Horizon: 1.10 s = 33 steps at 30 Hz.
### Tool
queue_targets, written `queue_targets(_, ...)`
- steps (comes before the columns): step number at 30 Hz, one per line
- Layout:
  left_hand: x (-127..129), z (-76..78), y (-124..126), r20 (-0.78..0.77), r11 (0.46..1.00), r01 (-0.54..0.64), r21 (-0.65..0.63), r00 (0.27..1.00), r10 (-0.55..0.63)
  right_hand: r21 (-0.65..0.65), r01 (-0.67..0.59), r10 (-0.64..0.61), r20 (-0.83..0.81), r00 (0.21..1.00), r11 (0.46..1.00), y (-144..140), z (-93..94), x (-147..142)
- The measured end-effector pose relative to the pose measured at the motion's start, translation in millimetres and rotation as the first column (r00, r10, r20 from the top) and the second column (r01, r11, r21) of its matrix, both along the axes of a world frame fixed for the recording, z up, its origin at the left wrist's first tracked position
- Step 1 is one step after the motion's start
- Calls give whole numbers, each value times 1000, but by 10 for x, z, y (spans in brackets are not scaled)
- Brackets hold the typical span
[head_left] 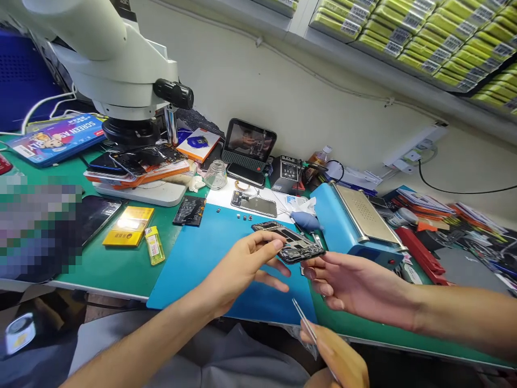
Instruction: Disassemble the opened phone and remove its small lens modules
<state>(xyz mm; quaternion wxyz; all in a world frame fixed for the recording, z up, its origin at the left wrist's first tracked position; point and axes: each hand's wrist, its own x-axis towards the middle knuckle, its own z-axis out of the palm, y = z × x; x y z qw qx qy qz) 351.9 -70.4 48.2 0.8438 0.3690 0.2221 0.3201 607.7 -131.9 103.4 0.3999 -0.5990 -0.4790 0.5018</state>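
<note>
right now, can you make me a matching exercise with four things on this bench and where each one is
Things:
1. lighter
2. tweezers
3. opened phone
4. glass jar

Places:
a. held up over the blue mat, fingers at both ends
b. at the back, right of the microscope base
c. on the green mat, beside the yellow box
d. in the right hand at the bottom edge

Pairs: 1-c, 2-d, 3-a, 4-b
</note>
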Motion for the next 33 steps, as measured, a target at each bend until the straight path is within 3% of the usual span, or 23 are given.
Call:
queue_targets(3, 4, 13, 16, -3, 1000, -4, 13, 1000, 4, -226, -156, 130, -127, 983, 961, 12, 0, -22)
queue_targets(5, 27, 10, 19, -10, 1000, -3, 20, 1000, 3, -288, -206, 151, -200, 968, 935, 26, 8, -25)
queue_targets(10, 147, -71, -15, -27, 998, 7, 55, 1000, -6, -318, -220, 129, -283, 950, 922, 66, -44, -14)
queue_targets(18, 328, -218, -134, -96, 970, 50, 238, 995, -28, -319, -197, 121, -244, 962, 927, -92, -136, 167)
queue_targets(22, 171, -207, -149, -227, 915, 130, 383, 973, -43, -287, -150, 100, -181, 978, 946, -218, -178, 293)
queue_targets(26, -245, -259, -54, -456, 816, 224, 533, 889, 53, -269, -119, 101, -80, 992, 956, -320, -211, 455)
queue_targets(28, -470, -338, 21, -545, 752, 251, 610, 821, 168, -223, -103, 103, -11, 995, 969, -403, -261, 478)
queue_targets(30, -658, -440, 100, -597, 704, 252, 664, 745, 297, -92, -27, 36, 92, 995, 995, -513, -383, 375)
queue_targets(32, -787, -546, 170, -621, 671, 254, 696, 682, 386, 140, 76, -105, 212, 972, 987, -616, -601, 106)
queue_targets(33, -828, -596, 199, -628, 660, 256, 706, 656, 418, 283, 105, -184, 268, 946, 953, -648, -742, -84)
